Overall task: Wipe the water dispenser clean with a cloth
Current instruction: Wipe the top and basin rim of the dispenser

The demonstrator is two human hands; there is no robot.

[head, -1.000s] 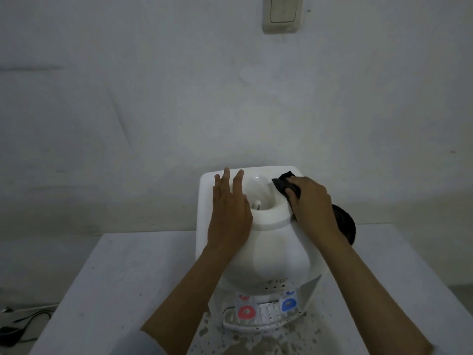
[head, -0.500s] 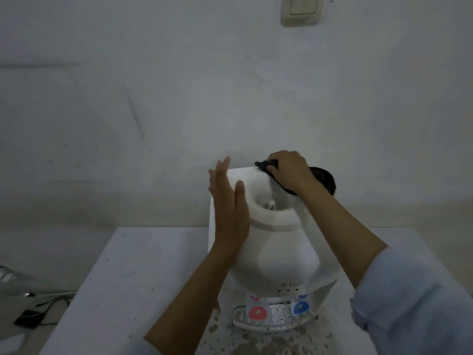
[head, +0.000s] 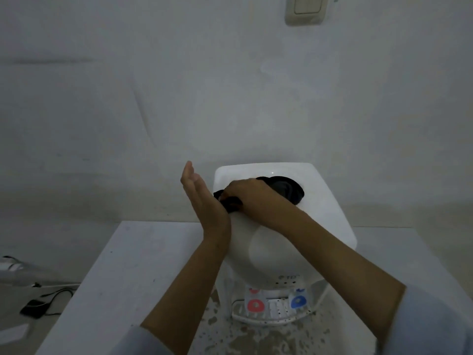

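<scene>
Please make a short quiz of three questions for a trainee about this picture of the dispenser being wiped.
1. True or false: the left hand holds the black cloth.
2. Which tap on the water dispenser has the blue marking, as the picture shows it: A) the left one, B) the right one?
3. Fill in: the right hand has its grip on the cloth on the ____ of the dispenser.

Key
1. False: the left hand is open with straight fingers and sits at the dispenser's left side.
2. B: the blue tap is at the right, the red tap at the left.
3. top
</scene>
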